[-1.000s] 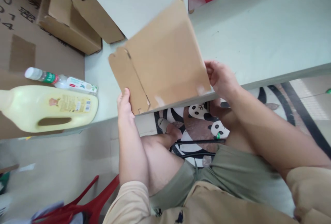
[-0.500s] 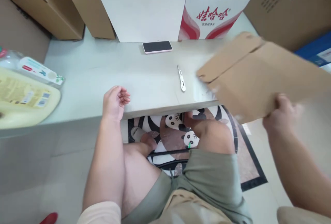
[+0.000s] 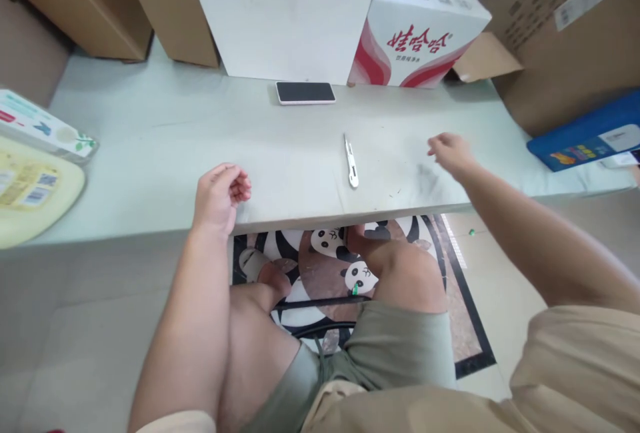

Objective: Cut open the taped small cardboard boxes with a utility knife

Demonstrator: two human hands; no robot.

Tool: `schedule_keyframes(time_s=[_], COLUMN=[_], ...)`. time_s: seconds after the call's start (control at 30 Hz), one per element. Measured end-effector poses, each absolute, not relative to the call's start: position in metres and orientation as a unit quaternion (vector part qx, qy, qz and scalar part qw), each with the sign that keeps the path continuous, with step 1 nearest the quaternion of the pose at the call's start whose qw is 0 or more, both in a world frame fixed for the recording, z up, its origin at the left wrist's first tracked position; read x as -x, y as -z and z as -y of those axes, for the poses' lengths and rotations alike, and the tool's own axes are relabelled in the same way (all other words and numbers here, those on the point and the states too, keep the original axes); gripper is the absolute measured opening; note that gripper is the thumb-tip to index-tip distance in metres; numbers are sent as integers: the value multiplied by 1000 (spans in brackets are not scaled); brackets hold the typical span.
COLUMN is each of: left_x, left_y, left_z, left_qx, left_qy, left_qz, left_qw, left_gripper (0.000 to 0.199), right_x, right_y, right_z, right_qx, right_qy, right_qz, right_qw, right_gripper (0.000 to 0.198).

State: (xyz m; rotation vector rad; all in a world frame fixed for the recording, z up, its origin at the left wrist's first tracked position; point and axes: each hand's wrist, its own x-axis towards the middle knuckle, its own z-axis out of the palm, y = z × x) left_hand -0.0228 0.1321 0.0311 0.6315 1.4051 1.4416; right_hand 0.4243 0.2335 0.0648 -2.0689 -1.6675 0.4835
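My left hand (image 3: 223, 196) rests on its side at the table's front edge, fingers loosely curled and holding nothing. Over the right part of the table hovers my right hand (image 3: 450, 152), its fingers bent and partly turned away, with nothing visible in them. Between the two hands lies a white utility knife (image 3: 351, 161), its narrow tip pointing away from me. A flat brown cardboard piece (image 3: 484, 58) leans at the back right, between the white and red carton (image 3: 420, 40) and a large brown box (image 3: 560, 33).
A phone (image 3: 305, 92) lies before a large white box (image 3: 285, 20). Open brown cartons (image 3: 175, 10) stand at the back left. At the left edge are a pale yellow bottle (image 3: 35, 186) and a white packet (image 3: 45, 123). A blue box (image 3: 590, 133) sits on the right.
My right hand has let go of the cardboard and moved inward over the table. The cardboard now sits at the back right. My left hand has hardly moved.
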Motion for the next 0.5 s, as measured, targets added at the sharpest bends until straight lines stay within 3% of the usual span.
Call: schedule_keyframes(time_s=[0.13, 0.2, 0.4, 0.5], left_x=[23, 22, 24, 35], left_y=[-33, -35, -43, -45], left_z=[-129, -126, -115, -110], left_qx=[-288, -296, -300, -305], left_qy=[-591, -594, -619, -636], left_qz=[-564, -549, -499, -475], left_qw=[500, 508, 527, 527], left_gripper=[20, 18, 16, 16], right_x=[-335, -298, -236, -217], right_y=[-43, -47, -62, -64], right_z=[-208, -203, -217, -223], right_qx=[715, 691, 672, 660], right_qy=[-189, -168, -107, -88], right_qz=[671, 703, 727, 736], right_qw=[57, -15, -95, -124], right_gripper=[54, 57, 51, 58])
